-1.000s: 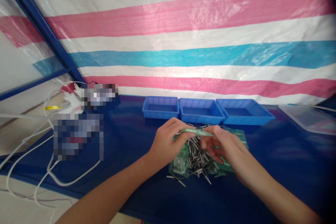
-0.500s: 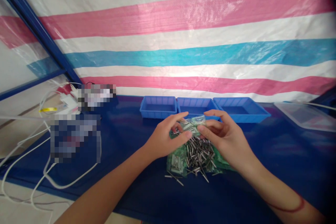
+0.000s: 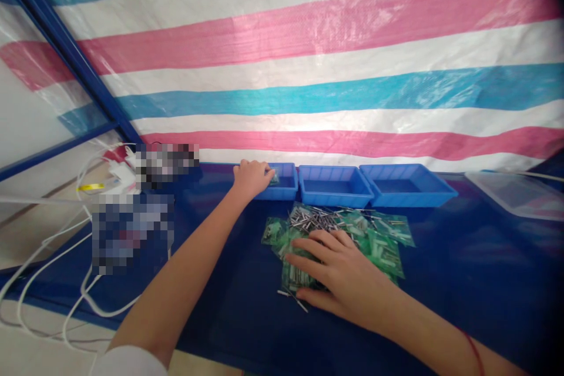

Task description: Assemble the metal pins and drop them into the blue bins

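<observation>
My left hand [image 3: 252,177] reaches over the left blue bin [image 3: 288,188], fingers closed on a small clear plastic bag [image 3: 274,178] that shows beside the thumb; most of the bag is hidden. My right hand [image 3: 330,267] lies with fingers spread over the heap on the table, palm down. Under and around it are green-tinted plastic bags [image 3: 388,252] with small pale and metal pieces inside. Loose metal pop rivets [image 3: 308,218] are piled just beyond its fingertips. Two loose rivets [image 3: 294,301] lie near its thumb.
A middle blue bin [image 3: 335,188] and a right blue bin [image 3: 408,182] stand beside the left one along the back. A clear plastic lid or tray [image 3: 513,194] lies at the right. White cables [image 3: 83,282] loop at the left, near blurred items. A striped sheet [image 3: 308,94] hangs behind.
Both hands held the small bag above the pile before. My left hand has carried it left and forward to the left bin. My right hand has let go and dropped onto the heap.
</observation>
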`<state>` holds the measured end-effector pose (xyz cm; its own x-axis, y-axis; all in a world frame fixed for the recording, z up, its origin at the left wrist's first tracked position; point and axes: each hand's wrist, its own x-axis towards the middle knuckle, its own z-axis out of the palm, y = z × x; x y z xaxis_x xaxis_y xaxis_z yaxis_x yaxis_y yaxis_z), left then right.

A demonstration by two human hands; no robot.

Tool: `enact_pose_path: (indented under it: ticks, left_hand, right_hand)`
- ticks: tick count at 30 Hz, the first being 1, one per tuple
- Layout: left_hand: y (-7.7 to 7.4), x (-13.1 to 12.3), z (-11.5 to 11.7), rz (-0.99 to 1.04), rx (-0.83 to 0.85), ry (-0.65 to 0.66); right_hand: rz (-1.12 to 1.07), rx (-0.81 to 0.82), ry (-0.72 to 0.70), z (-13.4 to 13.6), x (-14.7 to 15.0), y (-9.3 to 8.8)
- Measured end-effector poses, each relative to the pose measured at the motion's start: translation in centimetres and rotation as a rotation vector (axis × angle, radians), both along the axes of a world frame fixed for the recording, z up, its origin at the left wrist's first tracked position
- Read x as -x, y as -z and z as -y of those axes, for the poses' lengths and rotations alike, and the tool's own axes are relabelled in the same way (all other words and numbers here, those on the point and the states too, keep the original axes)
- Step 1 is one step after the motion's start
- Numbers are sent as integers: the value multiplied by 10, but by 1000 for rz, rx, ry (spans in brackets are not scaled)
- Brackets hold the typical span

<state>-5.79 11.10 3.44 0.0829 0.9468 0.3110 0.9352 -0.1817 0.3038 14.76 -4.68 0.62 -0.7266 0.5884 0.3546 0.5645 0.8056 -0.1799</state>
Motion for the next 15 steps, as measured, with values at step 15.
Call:
enact_pose_path:
  ticks: [15]
  left_hand:
    - [-1, -19, 113, 402, 108, 759]
  right_hand:
    - [-606, 171, 273, -7, -7, 3]
